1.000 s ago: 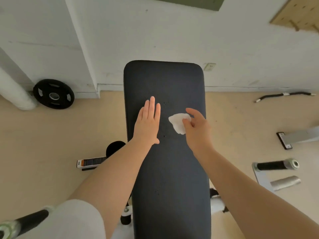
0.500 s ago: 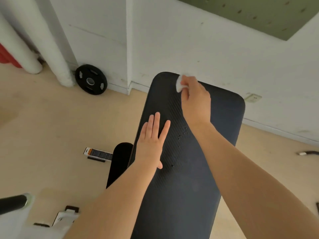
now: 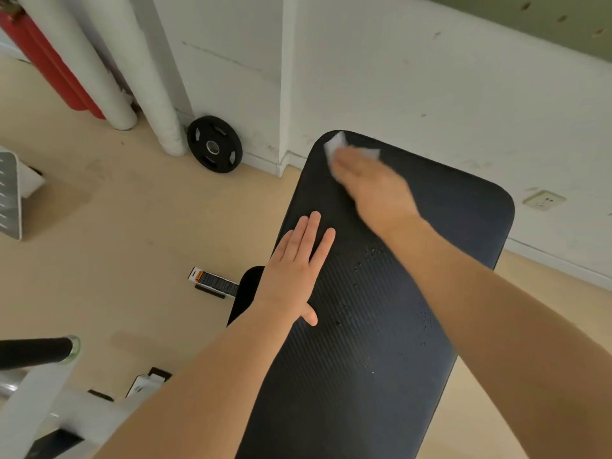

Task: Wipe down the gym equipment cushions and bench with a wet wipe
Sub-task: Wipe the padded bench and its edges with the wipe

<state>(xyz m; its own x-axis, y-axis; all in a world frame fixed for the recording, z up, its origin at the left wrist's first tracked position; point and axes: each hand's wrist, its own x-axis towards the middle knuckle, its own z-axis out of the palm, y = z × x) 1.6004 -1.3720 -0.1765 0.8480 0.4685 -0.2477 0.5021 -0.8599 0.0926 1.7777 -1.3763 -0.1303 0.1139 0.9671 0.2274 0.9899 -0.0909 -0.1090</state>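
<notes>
My worry is the wet wipe (image 3: 336,144) slipping out over the far left corner of the bench (image 3: 381,326): my right hand (image 3: 371,187) is working right at that rim, and one long stroke could carry it off onto the floor. The wipe lies under that hand's fingertips, poking out beyond them at the corner. The hand is blurred, so I cannot tell whether it pinches the wipe or presses it flat. My left hand (image 3: 298,273) lies spread, fingers straight, on the bench's left edge, well behind the wipe.
</notes>
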